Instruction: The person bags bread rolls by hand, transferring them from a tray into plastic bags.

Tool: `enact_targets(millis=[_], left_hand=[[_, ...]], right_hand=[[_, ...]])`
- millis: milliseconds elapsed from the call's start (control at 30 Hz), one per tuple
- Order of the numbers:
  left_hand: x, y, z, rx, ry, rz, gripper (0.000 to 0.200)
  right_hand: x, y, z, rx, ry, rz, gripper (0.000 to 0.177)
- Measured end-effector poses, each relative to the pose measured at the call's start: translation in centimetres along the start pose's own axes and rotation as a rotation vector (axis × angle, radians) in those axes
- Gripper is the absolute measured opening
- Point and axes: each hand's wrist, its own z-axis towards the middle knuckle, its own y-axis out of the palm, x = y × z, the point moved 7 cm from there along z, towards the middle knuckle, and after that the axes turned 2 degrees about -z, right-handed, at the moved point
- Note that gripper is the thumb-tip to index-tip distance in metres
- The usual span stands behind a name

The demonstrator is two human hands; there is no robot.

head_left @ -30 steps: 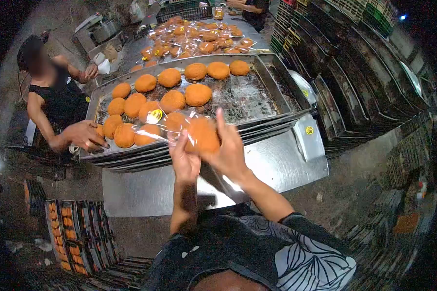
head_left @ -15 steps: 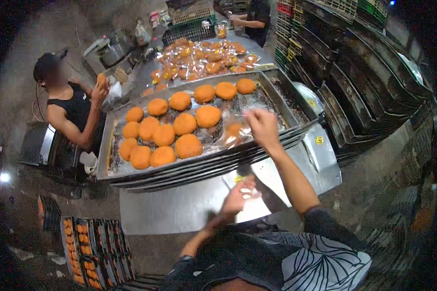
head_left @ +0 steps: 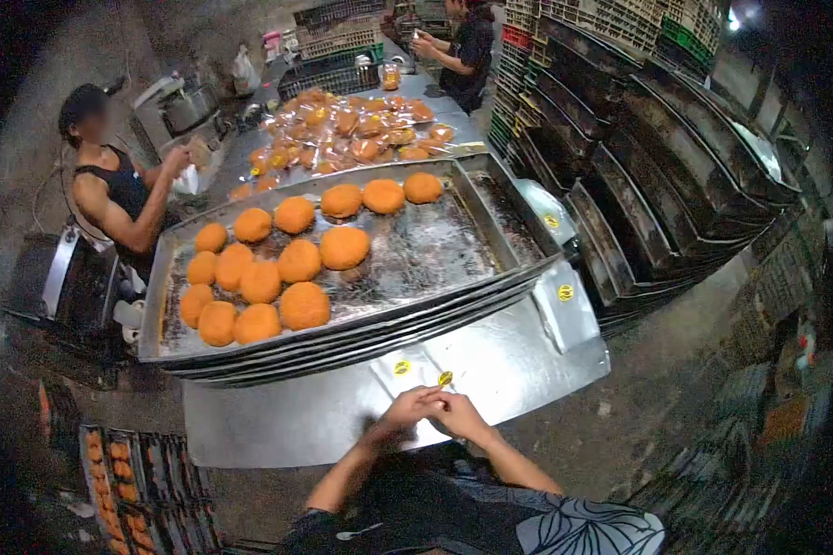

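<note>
My left hand (head_left: 409, 408) and my right hand (head_left: 457, 415) meet over the near edge of the metal table (head_left: 278, 416), fingers pinched together; anything between them is too small to make out. Just beyond lie clear plastic bags (head_left: 379, 372) with yellow round labels (head_left: 402, 367). Behind them, a metal tray (head_left: 416, 264) on top of a stack holds several round orange-brown buns (head_left: 344, 247) on its left side and along its back. The tray's right part shows bare, stained metal.
Bagged buns (head_left: 342, 129) are heaped behind the tray. One person (head_left: 120, 185) stands at the left, another (head_left: 463, 55) at the back. Stacked crates and dark trays (head_left: 657, 166) rise at the right. A rack of buns (head_left: 120, 481) stands lower left.
My right hand has left the tray and come down beside my left hand. The bagged bun it held over the tray is no longer seen there. The view has shifted.
</note>
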Motion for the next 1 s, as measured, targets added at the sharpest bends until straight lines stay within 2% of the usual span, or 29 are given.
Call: enact_targets(millis=[33,67,100,133,167,233,267,300,367,400,433,467,500,533,567,600,633,667,700,733,767,833,900,933,967,1000], left_hand=[[-3.7,-0.4,1.0,-0.092,-0.094,-0.037,0.039],[-2.3,-0.7,0.4,-0.065,-0.126,-0.155,0.038],[-0.8,-0.6,0.0,-0.037,-0.153,-0.276,0.036],[-2.7,-0.2,0.5,-0.036,-0.223,-0.084,0.028],[-2.9,1.2,0.4,-0.036,-0.151,0.142,0.022],[-1.1,2.1,0.0,0.039,-0.038,-0.021,0.018],[0.3,1.0,0.0,0.217,0.082,0.049,0.017],[1.7,0.0,-0.8,0.385,-0.135,-0.012,0.011],[11.1,-0.4,-3.2,0.577,0.303,0.204,0.008],[12.6,0.0,-3.9,0.572,0.4,0.259,0.009],[13.8,0.2,-4.8,0.561,0.496,0.314,0.01],[15.0,-1.3,-6.0,0.692,0.58,0.31,0.016],[14.0,-3.8,-6.2,0.798,0.497,0.255,0.043],[13.6,-6.1,-6.5,0.803,0.561,-0.307,0.063],[10.5,-9.3,-5.8,0.785,0.574,-0.775,0.068],[11.8,-10.8,-7.6,0.553,0.487,-1.134,0.052],[12.4,-13.0,-9.8,0.614,0.462,-1.149,0.039],[11.1,-16.0,-11.6,0.697,0.564,-1.06,0.024],[12.1,-17.9,-13.9,0.865,0.642,-1.011,0.018],[11.6,-20.2,-15.4,0.889,0.776,-1.131,0.018],[11.2,-22.4,-17.5,1.082,0.842,-0.993,0.021],[13.0,-23.7,-19.9,1.204,0.848,-1.017,0.029],[13.8,-25.2,-21.6,1.083,0.923,-1.118,0.04],[14.2,-25.9,-22.5,1.109,0.95,-1.06,0.047],[13.8,-26.8,-23.2,1.154,0.966,-1.114,0.051],[13.9,-27.0,-23.4,1.181,0.946,-1.152,0.053]], right_hand=[[-1.5,-1.2,-0.7,-0.03,0.035,0.013,0.028],[-0.8,-1.8,-1.7,-0.004,0.127,-0.047,0.029],[-0.2,-2.8,-2.9,0.072,0.147,-0.275,0.028],[0.0,-3.1,-3.7,0.168,0.104,-0.282,0.026],[-0.1,-3.0,-4.3,0.259,0.065,-0.287,0.025],[0.4,-2.1,-4.2,0.307,0.068,-0.323,0.014],[-0.1,-1.9,-3.8,0.2,0.241,-0.085,0.017],[-0.9,-1.3,-3.4,0.088,0.42,0.154,0.025],[-2.9,-0.8,1.3,-0.101,-0.18,-0.617,0.04],[-3.8,-2.6,3.4,0.045,0.005,0.197,0.038],[-6.9,-2.9,5.0,0.136,0.038,0.69,0.039],[-10.0,-3.3,6.6,0.249,0.025,1.179,0.039],[-14.3,-2.6,7.1,0.305,-0.165,1.346,0.042],[-15.5,0.6,7.6,-0.016,-0.166,1.453,0.043],[-16.9,3.8,7.5,-0.345,-0.169,1.542,0.044],[-17.4,7.7,6.4,-0.341,0.146,1.526,0.044],[-17.1,10.5,7.1,-0.385,0.144,1.255,0.043],[-19.4,9.8,8.0,-0.305,-0.122,0.667,0.04],[-22.5,9.1,9.4,-0.203,-0.364,0.071,0.038],[-24.1,8.7,11.7,0.135,-0.492,-0.216,0.033],[-25.6,8.8,13.1,0.475,-0.599,-0.508,0.03],[-24.2,10.5,18.4,0.218,-0.205,-0.917,0.029],[-22.9,9.7,21.2,0.221,-0.231,-0.775,0.043],[-22.4,9.3,21.9,0.152,-0.308,-0.669,0.039],[-23.0,8.7,20.5,0.142,-0.489,-0.546,0.034],[-25.3,8.2,16.7,0.356,-0.676,-0.535,0.041]])
